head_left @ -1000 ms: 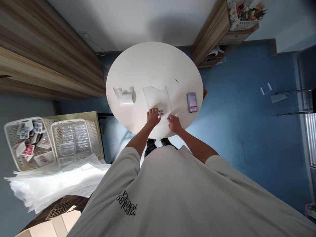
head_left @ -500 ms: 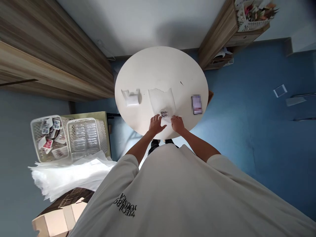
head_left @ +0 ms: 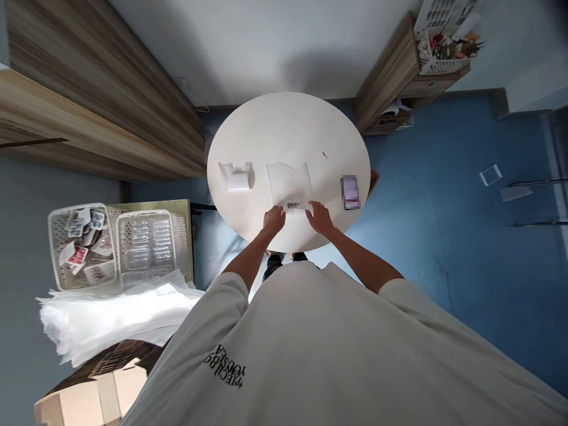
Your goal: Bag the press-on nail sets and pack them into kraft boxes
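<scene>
A thin white translucent foam sheet (head_left: 289, 180) with a ragged far edge lies on the round white table (head_left: 288, 118). At its near end sits a small clear pack with dark contents (head_left: 293, 205), partly covered by the sheet. My left hand (head_left: 274, 219) is at the left end of this near edge, its fingers bent and closed on the sheet. At the right end, my right hand (head_left: 318, 217) has thumb and fingers apart, with the fingertips close to the sheet's corner. Whether they touch it is hard to tell.
A white wrapped bundle (head_left: 239, 179) lies left on the table, a phone (head_left: 350, 192) right, and a small dark reddish scrap (head_left: 325, 155) farther back. Two white baskets (head_left: 116, 248) stand at the left above stacked white sheets (head_left: 119, 316). A cardboard box (head_left: 95, 395) is below.
The near end of the sheet has been turned over the small pack, which now shows as a narrower strip. My right hand has opened, and my left hand has shifted slightly left.
</scene>
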`<state>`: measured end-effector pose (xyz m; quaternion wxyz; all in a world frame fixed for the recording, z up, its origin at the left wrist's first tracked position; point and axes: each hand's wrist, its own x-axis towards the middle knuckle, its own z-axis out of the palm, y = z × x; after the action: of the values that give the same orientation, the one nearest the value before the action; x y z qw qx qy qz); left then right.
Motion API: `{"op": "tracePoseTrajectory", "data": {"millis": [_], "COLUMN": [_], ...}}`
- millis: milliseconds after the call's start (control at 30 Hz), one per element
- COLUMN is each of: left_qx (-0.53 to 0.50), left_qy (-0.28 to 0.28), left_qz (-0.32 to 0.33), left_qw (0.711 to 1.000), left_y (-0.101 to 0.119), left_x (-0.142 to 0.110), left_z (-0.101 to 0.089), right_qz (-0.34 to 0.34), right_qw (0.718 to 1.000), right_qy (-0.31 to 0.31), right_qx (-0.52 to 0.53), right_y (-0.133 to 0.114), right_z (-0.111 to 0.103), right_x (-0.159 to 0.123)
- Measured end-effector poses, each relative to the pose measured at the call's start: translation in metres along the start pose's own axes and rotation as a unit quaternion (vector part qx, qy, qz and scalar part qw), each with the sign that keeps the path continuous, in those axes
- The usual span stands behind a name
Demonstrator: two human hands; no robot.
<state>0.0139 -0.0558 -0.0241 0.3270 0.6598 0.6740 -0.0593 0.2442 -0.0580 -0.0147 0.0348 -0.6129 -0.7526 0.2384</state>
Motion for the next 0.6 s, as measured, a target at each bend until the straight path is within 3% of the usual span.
{"op": "tracePoseTrajectory", "data": {"millis": [100,267,600], "left_qx": [-0.013,-0.034,-0.054], "left_qy": [0.002,0.003,0.009], "left_qz": [-0.016,-0.04,-0.065], "left_qw": [1.0,0.999,0.996], "left_y": [0.0,0.003,0.002], "left_x": [0.008,0.012,0.018], "left_z": [-0.004,-0.013,-0.021], "right_qz": [-0.058,-0.204,-0.13], "right_qw": [0.996,0.974,0.969], "right_qy": [0.059,-0.048,-0.136], "right_qx": [-0.033,-0.09,-0.16], "right_y": [-0.003,-0.017,-0.023], "right_z": [-0.005,-0.004,0.01], "right_x": [-0.009,-0.012,0.019]}}
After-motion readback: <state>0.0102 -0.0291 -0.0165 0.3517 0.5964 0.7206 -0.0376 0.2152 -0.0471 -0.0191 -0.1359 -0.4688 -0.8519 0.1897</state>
